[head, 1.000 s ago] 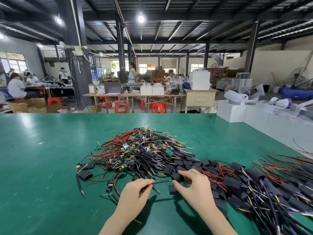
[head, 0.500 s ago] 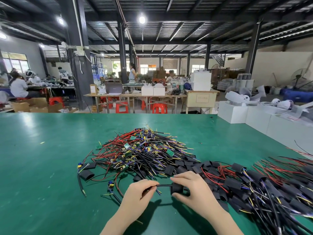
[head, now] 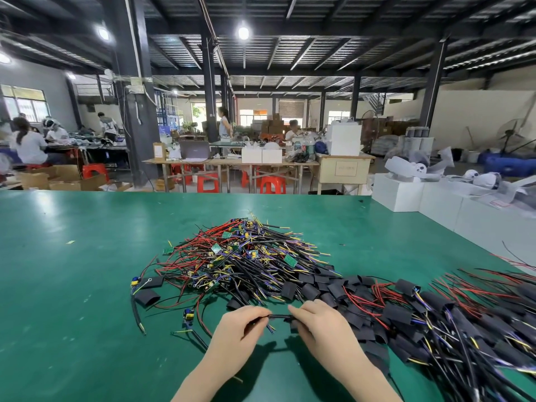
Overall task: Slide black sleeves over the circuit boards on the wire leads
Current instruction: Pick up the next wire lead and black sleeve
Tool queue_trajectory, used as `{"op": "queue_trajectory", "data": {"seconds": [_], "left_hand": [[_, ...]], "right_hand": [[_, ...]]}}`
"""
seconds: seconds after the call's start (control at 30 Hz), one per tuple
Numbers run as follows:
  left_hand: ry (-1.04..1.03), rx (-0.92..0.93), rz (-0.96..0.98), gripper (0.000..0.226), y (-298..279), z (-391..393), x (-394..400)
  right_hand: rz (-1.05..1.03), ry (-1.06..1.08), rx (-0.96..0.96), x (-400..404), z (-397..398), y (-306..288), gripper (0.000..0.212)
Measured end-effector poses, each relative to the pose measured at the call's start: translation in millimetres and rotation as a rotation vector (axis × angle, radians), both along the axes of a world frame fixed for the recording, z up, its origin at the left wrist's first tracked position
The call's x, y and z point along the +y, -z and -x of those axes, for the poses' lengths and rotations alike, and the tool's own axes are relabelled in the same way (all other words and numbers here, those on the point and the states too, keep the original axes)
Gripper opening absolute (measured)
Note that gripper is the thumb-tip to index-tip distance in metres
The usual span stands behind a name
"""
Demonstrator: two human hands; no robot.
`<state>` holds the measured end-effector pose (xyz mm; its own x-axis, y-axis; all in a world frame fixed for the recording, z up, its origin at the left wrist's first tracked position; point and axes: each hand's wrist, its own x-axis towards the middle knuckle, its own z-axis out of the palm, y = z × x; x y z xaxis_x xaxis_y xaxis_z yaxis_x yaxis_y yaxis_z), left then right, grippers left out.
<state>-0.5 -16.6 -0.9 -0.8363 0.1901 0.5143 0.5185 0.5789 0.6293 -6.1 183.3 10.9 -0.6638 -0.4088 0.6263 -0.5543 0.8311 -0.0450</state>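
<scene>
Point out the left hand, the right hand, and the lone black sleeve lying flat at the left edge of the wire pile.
left hand [head: 239, 329], head view, on the back of the hand.
right hand [head: 319, 326], head view, on the back of the hand.
black sleeve [head: 147, 297], head view, on the middle of its flat top face.

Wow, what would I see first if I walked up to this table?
First you'd notice the big tangled pile of wires in red, black and yellow, sitting in the middle of the green table. To its right spreads a heap of black sleeves mixed with more wires. Right at the near edge, the left hand and right hand pinch a thin black lead stretched between them.
</scene>
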Motion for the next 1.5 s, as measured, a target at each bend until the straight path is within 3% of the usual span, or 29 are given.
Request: {"op": "queue_trajectory", "data": {"seconds": [0.1,0.27,0.43,0.6,0.77,0.83,0.97,1.13,1.23,1.37,1.5], "left_hand": [[0.053,-0.009,0.024,0.015,0.6,-1.5,6.6],[0.115,-0.055,0.074,0.011,0.3,-1.8,11.2],[0.083,-0.084,0.022,0.015,-1.3,-1.0,7.8],[0.098,-0.154,-0.068,0.013,-0.5,-1.8,10.5],[0.139,-0.225,-0.142,0.018,-0.7,-1.0,9.7],[0.095,-0.155,-0.066,0.031,-1.1,1.9,2.2],[-0.026,-0.034,0.314,0.038,-2.3,8.9,-21.9],[-0.038,-0.079,0.237,0.016,1.4,7.2,-20.3],[-0.056,-0.053,0.279,0.019,2.9,8.8,-18.5],[-0.044,-0.036,0.440,0.024,6.3,11.5,-17.1],[-0.040,0.037,0.409,0.021,7.3,11.8,-16.1]], "right_hand": [[0.134,-0.102,-0.101,-6.0,-3.0,1.8,0.025],[0.230,-0.162,-0.197,-11.3,-6.8,1.0,0.028],[-0.099,-0.024,-0.059,-9.7,-14.0,-14.0,0.064],[-0.137,0.080,0.032,-20.5,-14.9,-11.0,0.061],[-0.100,0.134,-0.045,-23.1,-13.6,-8.3,0.061],[-0.055,0.162,-0.090,-18.5,-13.3,-9.9,0.056],[0.011,0.230,-0.217,1.6,-6.7,-6.8,0.043],[0.014,0.184,-0.293,16.1,-1.7,-2.2,0.046],[-0.016,0.095,-0.341,18.1,0.1,-0.8,0.055],[-0.029,0.021,-0.367,9.9,0.2,0.6,0.037],[-0.014,-0.009,-0.398,3.0,-0.2,3.6,0.031]]}}
